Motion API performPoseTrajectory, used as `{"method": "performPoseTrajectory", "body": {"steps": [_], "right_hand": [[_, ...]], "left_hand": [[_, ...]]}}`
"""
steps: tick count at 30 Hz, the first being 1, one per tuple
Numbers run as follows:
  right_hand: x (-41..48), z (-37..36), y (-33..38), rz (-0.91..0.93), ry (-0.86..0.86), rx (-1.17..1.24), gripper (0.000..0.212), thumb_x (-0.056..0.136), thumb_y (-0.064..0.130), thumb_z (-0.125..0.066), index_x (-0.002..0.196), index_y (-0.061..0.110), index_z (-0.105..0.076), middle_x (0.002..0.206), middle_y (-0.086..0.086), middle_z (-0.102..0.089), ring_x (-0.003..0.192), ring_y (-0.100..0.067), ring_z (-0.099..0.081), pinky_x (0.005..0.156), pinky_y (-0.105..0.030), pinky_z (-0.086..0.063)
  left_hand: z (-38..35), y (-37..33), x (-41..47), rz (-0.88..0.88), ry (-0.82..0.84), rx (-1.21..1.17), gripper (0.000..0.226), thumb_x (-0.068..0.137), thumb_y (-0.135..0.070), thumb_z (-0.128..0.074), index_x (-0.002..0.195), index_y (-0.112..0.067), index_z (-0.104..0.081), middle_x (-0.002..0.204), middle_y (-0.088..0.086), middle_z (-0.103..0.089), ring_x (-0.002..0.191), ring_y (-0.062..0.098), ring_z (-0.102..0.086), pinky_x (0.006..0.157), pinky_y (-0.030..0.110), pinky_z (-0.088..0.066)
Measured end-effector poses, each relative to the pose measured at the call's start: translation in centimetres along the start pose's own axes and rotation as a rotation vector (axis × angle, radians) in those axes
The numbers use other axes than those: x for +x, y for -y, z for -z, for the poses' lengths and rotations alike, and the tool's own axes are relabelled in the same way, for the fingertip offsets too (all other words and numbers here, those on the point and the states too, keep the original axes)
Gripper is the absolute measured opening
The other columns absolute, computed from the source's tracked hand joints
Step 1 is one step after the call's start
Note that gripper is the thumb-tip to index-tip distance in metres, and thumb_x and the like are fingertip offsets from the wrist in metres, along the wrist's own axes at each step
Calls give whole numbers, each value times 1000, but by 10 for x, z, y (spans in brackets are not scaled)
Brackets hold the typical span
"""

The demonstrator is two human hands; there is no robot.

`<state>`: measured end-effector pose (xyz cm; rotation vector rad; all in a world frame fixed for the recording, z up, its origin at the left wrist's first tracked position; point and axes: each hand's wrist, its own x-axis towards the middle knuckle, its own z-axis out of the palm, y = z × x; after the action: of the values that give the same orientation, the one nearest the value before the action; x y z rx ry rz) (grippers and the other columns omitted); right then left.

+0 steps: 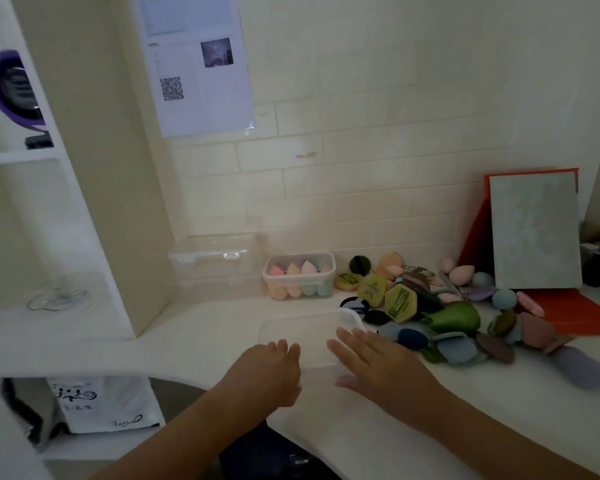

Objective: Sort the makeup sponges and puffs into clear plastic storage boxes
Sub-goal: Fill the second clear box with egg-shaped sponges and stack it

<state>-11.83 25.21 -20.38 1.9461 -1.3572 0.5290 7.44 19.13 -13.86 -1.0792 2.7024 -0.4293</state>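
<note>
A clear plastic box [305, 329] lies on the white counter right in front of me. My left hand [269, 370] grips its near left edge with curled fingers. My right hand [378, 365] lies flat on its right side, fingers straight. A second clear box [300, 275] at the back holds several pastel teardrop sponges. A heap of sponges and puffs [440, 317] in green, blue, brown and pink spreads to the right of my hands. A lidded clear box [215, 259] stands against the wall.
A grey board [534, 230] leans on a red folder [582, 311] at the back right. White shelving [59, 188] rises on the left, with a purple fan [11, 88] on it. A printed bag [94, 403] sits below the counter.
</note>
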Motion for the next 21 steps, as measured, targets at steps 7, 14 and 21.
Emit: {"method": "performPoseTrajectory", "body": {"steps": [7, 14, 21], "right_hand": [[3, 7, 1, -119, 49, 213, 52, 96, 58, -28, 121, 24, -59, 117, 0, -68, 100, -14, -69, 67, -31, -60], [-5, 15, 3, -614, 135, 814, 69, 69, 74, -57, 124, 55, -20, 134, 38, -26, 117, 3, -43, 99, -19, -39], [-4, 19, 0, -744, 117, 908, 72, 76, 45, -73, 128, 51, -24, 123, 25, -39, 102, 10, -49, 76, -2, -42]], "left_hand": [[4, 15, -9, -151, -176, 129, 48, 95, -30, -27, 135, -7, -38, 127, 11, -51, 100, 27, -59, 82, 34, -45], [-9, 37, -17, -274, -438, -123, 51, 90, -47, -25, 92, -26, -71, 78, -10, -72, 47, 4, -61, 44, 19, -52], [21, 59, -6, -187, -573, -472, 53, 85, -62, -31, 111, -32, -67, 106, -16, -69, 87, 0, -66, 78, 7, -44]]}}
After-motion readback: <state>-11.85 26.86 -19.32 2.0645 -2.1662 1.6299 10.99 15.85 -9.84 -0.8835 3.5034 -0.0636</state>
